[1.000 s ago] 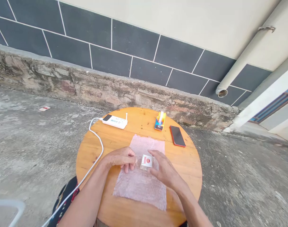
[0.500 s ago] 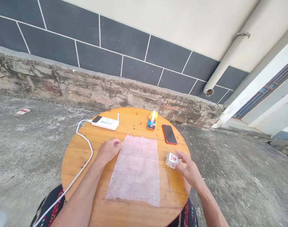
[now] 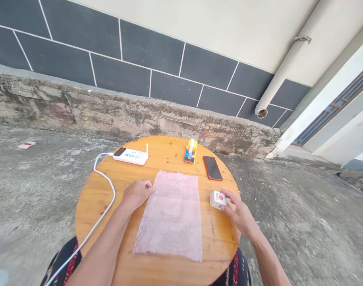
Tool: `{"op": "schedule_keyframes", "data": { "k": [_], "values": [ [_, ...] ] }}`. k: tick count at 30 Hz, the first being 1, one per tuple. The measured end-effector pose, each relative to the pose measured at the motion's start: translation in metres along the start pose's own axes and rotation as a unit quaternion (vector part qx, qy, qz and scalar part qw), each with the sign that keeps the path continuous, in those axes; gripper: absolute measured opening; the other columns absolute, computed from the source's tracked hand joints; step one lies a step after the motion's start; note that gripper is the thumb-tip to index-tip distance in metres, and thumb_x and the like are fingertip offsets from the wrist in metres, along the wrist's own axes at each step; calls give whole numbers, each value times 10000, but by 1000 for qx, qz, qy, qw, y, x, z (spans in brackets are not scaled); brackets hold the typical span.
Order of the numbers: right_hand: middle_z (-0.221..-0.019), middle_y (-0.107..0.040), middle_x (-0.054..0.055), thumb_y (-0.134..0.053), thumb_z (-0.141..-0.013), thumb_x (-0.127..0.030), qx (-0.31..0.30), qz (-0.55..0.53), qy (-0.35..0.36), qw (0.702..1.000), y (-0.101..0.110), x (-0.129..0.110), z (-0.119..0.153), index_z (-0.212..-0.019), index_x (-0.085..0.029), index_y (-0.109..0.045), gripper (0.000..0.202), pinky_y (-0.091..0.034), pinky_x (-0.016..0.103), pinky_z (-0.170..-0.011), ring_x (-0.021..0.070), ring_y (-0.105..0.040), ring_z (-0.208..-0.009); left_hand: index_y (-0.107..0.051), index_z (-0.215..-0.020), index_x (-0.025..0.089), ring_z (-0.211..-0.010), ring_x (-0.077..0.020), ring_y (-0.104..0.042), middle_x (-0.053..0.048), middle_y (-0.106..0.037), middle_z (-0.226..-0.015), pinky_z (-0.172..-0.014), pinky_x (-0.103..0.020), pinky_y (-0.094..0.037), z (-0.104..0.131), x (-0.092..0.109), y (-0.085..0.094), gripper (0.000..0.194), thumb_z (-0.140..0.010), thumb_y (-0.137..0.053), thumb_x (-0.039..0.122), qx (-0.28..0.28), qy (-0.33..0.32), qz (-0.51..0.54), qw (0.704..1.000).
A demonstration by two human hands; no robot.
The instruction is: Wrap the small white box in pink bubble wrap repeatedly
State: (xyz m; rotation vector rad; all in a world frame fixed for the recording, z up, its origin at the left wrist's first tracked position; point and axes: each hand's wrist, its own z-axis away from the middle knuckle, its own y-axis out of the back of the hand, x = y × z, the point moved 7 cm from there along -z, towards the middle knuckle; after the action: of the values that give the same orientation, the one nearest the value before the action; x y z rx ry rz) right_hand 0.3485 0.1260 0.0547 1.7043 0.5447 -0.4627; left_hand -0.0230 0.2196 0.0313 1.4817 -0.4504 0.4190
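A pinkish, translucent sheet of bubble wrap [image 3: 172,216] lies flat in the middle of the round wooden table [image 3: 110,180]. My left hand [image 3: 139,193] rests at its upper left edge with the fingers curled closed, and no object shows in them. On the right, my right hand [image 3: 236,212] has its thumb and fingers around the right side of a small white box [image 3: 217,200] with a red mark. The box sits near the table's right side, apart from the bubble wrap.
At the back stand a tape dispenser [image 3: 190,151] in yellow and blue and a red-edged phone [image 3: 212,168]. A white power strip [image 3: 130,156] lies at the back left, its white cable [image 3: 112,188] running down past my left arm. A stone-based wall [image 3: 134,115] rises behind the table.
The small white box has turned slightly in my right hand and shifted a little away from me. My left hand stays by the bubble wrap's edge. The camera view has shifted slightly.
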Motion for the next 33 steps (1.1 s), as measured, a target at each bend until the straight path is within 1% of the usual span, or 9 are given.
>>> {"op": "schedule_keyframes", "data": {
  "k": [7,9,11,14,18,20,23,27,33],
  "values": [
    [-1313,-562,80,-494,-812,-312,-14,51,9,999,12,3,-2,-1323,-243,-472,516,-388,468,-1013,266,-507,-1220,-617,-646,238,-705,-158,-594,23,-689,-726,-524,-241,-279,0,1,1,162,-744,-507,304,0,-2,-13,1000],
    [-1329,-544,89,-501,-814,-320,21,67,28,997,17,-5,1,-1310,-233,-489,504,-371,477,-1030,270,-472,-1253,-614,-641,235,-702,-158,-596,22,-689,-725,-524,-241,-282,0,1,1,173,-750,-502,309,0,-4,-16,1000],
    [-1317,-548,95,-504,-827,-331,91,74,50,992,21,-20,8,-1248,-222,-542,436,-360,484,-1039,271,-466,-1255,-608,-628,230,-697,-160,-599,16,-688,-717,-527,-240,-288,0,2,0,202,-762,-500,336,1,-4,-19,1000],
    [-1196,-625,92,-485,-864,-308,162,53,86,982,10,-52,26,-1122,-222,-606,298,-414,470,-993,258,-554,-1146,-603,-621,225,-701,-165,-603,7,-691,-719,-537,-240,-296,0,3,-1,229,-761,-519,385,3,-3,-27,1000],
    [-1218,-607,95,-468,-861,-191,27,52,171,983,-48,-104,36,-1091,-216,-627,281,-448,422,-954,236,-560,-1115,-613,-638,236,-714,-172,-608,9,-694,-731,-544,-242,-303,1,4,-1,198,-749,-541,382,5,-2,-40,999],
    [-1271,-579,93,-488,-837,-167,-31,68,178,981,-73,-122,33,-1125,-212,-618,319,-432,432,-963,243,-542,-1139,-617,-640,238,-709,-175,-612,10,-692,-720,-545,-243,-306,2,4,-1,175,-744,-550,362,6,1,-46,999],
    [-1346,-523,95,-545,-806,-190,-91,95,171,977,-95,-139,24,-1228,-206,-568,423,-376,451,-1014,258,-486,-1207,-623,-652,240,-718,-179,-619,8,-693,-716,-555,-243,-317,2,4,0,141,-742,-555,323,11,4,-53,999],
    [-1390,-483,93,-578,-805,-246,-131,133,169,968,-99,-139,21,-1253,-211,-558,450,-325,467,-1043,277,-437,-1256,-626,-660,243,-730,-186,-619,3,-695,-733,-580,-246,-340,2,3,0,146,-755,-539,311,15,6,-56,998],
    [-1370,-501,105,-523,-853,-272,-97,171,147,969,-75,-90,41,-1237,-195,-572,394,-373,447,-996,284,-463,-1241,-623,-667,244,-730,-193,-609,-2,-683,-726,-599,-256,-354,1,1,-3,143,-754,-543,326,17,8,-46,999]
  ]
}}
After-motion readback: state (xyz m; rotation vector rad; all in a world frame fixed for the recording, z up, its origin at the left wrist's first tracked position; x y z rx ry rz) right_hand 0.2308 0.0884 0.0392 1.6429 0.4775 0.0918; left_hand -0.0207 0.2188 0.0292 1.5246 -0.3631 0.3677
